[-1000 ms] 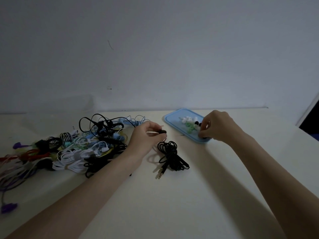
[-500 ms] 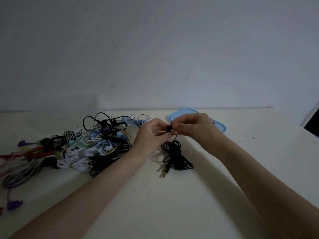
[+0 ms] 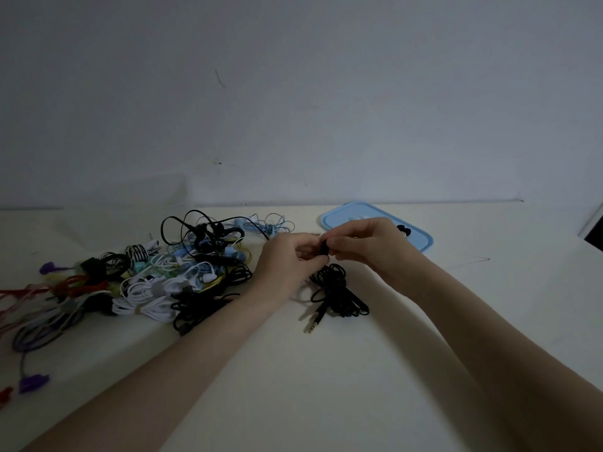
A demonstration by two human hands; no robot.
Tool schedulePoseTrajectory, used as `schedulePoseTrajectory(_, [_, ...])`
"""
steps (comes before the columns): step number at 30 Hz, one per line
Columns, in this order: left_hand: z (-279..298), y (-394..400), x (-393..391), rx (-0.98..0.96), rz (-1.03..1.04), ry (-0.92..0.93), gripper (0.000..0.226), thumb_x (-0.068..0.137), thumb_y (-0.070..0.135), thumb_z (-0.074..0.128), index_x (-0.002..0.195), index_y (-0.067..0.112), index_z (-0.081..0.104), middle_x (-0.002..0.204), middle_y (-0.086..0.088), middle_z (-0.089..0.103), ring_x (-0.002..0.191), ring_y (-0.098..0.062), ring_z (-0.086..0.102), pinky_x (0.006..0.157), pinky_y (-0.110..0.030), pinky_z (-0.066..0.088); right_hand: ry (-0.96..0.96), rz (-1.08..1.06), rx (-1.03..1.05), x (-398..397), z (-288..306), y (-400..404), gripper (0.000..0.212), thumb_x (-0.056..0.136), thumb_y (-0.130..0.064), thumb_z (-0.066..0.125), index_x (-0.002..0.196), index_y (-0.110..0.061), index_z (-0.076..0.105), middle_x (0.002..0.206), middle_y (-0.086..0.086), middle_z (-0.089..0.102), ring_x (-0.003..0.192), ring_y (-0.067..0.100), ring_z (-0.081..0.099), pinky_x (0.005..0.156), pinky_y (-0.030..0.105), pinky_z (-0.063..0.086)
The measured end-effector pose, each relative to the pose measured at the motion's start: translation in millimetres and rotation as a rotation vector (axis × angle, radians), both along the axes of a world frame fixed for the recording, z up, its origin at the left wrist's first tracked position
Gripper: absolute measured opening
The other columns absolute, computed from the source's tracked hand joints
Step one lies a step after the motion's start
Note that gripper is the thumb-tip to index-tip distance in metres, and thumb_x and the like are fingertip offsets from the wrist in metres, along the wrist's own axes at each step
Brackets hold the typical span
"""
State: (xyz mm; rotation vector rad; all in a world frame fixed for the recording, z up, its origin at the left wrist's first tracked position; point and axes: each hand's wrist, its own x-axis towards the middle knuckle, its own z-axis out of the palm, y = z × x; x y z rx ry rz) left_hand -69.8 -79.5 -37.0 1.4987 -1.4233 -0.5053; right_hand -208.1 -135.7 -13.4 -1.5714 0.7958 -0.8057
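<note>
Plain grey wall [image 3: 293,109] backs a pale, matte bench [image 3: 326,386] in dim light. Two bare hands meet near the bench's far edge. The left hand [image 3: 287,262] and the right hand [image 3: 368,246] each curl their fingertips round one small black earbud [image 3: 324,248], pinched between them just above the bench. A thin black cord [image 3: 336,288] drops from it into one loose, glossy coil lying directly below the hands, its metal plug [image 3: 315,319] pointing toward the camera. Left of the hands sprawls one tangled heap of earphones [image 3: 182,272], with rubbery cords in white, black, blue, red, purple and yellow, too knotted to count. Behind the right hand sits one flat blue plastic tray [image 3: 421,243] with rounded corners. Small black pieces [image 3: 403,228] show on it beside the knuckles, their number unclear.
</note>
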Motion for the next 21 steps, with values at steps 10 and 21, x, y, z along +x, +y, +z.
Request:
schedulePoseTrajectory(10, [-0.6, 0.7, 0.9, 0.015, -0.015, 0.013, 0.027, 0.08, 0.006, 0.069, 0.104, 0.02, 0.07, 0.08, 0.007, 0.067, 0.07, 0.006, 0.061, 0.073, -0.01, 0.048, 0.126, -0.053, -0.206, 1.0, 4.4, 1.5, 0.016, 0.078, 0.001, 0.069, 0.074, -0.014, 0.071, 0.069, 0.002, 0.07, 0.062, 0.006, 0.065, 0.069, 0.014, 0.053])
schedulePoseTrajectory(21, [-2.2, 1.6, 1.0, -0.055, 0.065, -0.098, 0.021, 0.074, 0.006, 0.074, 0.071, 0.021, 0.06, 0.077, -0.001, 0.067, 0.071, -0.009, 0.062, 0.068, -0.014, 0.05, 0.15, -0.032, -0.291, 0.7, 4.6, 1.6, 0.022, 0.078, 0.0, 0.069, 0.072, -0.02, 0.073, 0.073, 0.002, 0.072, 0.068, 0.01, 0.067, 0.074, 0.018, 0.055])
